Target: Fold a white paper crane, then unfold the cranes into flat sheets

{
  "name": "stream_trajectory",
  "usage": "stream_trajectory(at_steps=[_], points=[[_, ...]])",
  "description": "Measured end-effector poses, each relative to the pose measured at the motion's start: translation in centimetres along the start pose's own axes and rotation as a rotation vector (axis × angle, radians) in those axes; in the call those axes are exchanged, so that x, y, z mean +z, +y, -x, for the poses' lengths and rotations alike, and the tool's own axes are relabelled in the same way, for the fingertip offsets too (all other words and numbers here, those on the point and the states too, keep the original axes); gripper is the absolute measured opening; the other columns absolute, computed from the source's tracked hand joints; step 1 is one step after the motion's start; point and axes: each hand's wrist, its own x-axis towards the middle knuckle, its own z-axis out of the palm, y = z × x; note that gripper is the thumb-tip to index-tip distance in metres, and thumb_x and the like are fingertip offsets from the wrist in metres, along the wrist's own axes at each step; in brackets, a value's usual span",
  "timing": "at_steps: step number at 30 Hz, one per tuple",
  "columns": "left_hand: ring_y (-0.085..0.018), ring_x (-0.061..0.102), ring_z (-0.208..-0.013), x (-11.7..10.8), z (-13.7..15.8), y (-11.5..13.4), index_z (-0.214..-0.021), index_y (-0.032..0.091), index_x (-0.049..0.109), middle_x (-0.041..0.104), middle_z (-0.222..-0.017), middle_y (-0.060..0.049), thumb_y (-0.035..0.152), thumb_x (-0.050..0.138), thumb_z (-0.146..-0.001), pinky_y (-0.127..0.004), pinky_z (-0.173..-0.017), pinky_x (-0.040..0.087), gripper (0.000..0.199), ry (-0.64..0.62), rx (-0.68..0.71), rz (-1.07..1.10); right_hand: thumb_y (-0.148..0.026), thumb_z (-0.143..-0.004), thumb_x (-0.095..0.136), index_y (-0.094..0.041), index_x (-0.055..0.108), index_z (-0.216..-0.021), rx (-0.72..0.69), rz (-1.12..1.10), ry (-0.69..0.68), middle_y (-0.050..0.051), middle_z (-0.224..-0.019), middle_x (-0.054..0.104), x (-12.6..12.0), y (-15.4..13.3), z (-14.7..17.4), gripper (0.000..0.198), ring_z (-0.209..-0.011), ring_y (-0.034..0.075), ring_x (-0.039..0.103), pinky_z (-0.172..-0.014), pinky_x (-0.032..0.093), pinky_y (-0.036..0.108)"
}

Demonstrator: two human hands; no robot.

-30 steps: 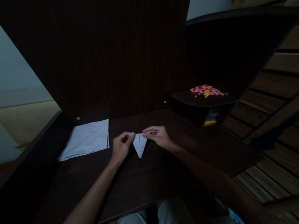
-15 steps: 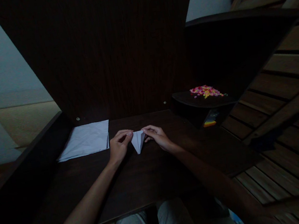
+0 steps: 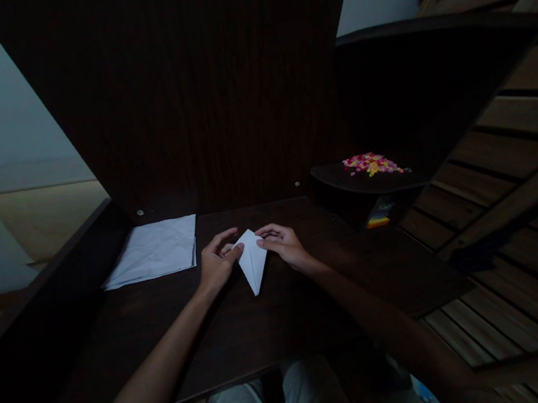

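A folded white paper [image 3: 253, 264], shaped like a narrow kite with a crease down its middle, lies over the dark desk with its long point toward me. My left hand [image 3: 218, 259] pinches its left corner, the thumb on top and the index finger stretched beyond the edge. At the opposite corner my right hand [image 3: 283, 245] grips the paper between thumb and fingers. The fingertips beneath the paper are partly hidden.
White paper sheets [image 3: 155, 249] are stacked at the desk's [image 3: 219, 343] back left. Small pink, red and yellow pieces [image 3: 374, 163] lie on a corner shelf [image 3: 334, 178] at right. A tall dark panel [image 3: 212, 89] rises behind the desk.
The paper has gone from a flat-topped, partly raised triangle to a flatter kite shape with a point at the far end. Both thumbs have moved slightly nearer me.
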Motion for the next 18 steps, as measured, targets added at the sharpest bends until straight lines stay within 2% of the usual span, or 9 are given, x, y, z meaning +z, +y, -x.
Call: stream_trajectory(at_steps=[3, 6, 11, 15, 18], points=[[-0.013, 0.064, -0.069, 0.08, -0.09, -0.1, -0.118, 0.015, 0.059, 0.065, -0.115, -0.013, 0.034, 0.076, -0.064, -0.029, -0.067, 0.052, 0.06, -0.004, -0.018, 0.071, -0.032, -0.063, 0.077, -0.019, 0.068, -0.085, -0.018, 0.036, -0.002, 0.003, -0.08, 0.068, -0.01, 0.03, 0.08, 0.027, -0.07, 0.015, 0.062, -0.053, 0.048, 0.023], [-0.018, 0.067, -0.076, 0.09, -0.2, -0.14, -0.118, 0.014, 0.058, 0.07, -0.101, -0.01, 0.035, 0.078, -0.062, -0.031, -0.071, 0.052, 0.063, -0.03, -0.029, 0.103, -0.036, -0.064, 0.076, -0.019, 0.069, -0.087, -0.027, 0.074, 0.006, 0.004, -0.08, 0.067, -0.05, -0.07, 0.17, 0.029, -0.069, 0.016, 0.061, -0.042, 0.04, 0.02], [-0.019, 0.065, -0.075, 0.07, -0.21, -0.17, -0.108, 0.015, 0.065, 0.07, -0.075, -0.002, 0.034, 0.075, -0.064, -0.031, -0.074, 0.05, 0.049, -0.069, -0.084, 0.094, -0.037, -0.063, 0.077, -0.019, 0.07, -0.084, -0.037, 0.075, 0.03, 0.005, -0.079, 0.068, 0.13, -0.61, 0.31, 0.028, -0.066, 0.015, 0.059, -0.039, 0.037, 0.018], [-0.019, 0.064, -0.072, -0.01, -0.26, -0.25, -0.097, 0.015, 0.07, 0.068, -0.071, 0.0, 0.03, 0.073, -0.062, -0.031, -0.074, 0.048, 0.038, -0.096, -0.122, 0.116, -0.035, -0.061, 0.078, -0.018, 0.072, -0.081, -0.021, 0.047, 0.043, 0.004, -0.076, 0.068, 0.35, -0.72, 0.39, 0.026, -0.055, 0.011, 0.053, -0.036, 0.031, 0.018], [-0.02, 0.064, -0.077, -0.08, -0.17, -0.05, -0.098, 0.015, 0.069, 0.069, -0.075, -0.001, 0.029, 0.073, -0.063, -0.032, -0.076, 0.048, 0.038, -0.139, -0.102, 0.091, -0.034, -0.06, 0.079, -0.019, 0.073, -0.08, -0.01, 0.016, 0.056, 0.002, -0.072, 0.068, 0.37, -0.63, 0.38, 0.025, -0.05, 0.009, 0.049, -0.037, 0.028, 0.019]])
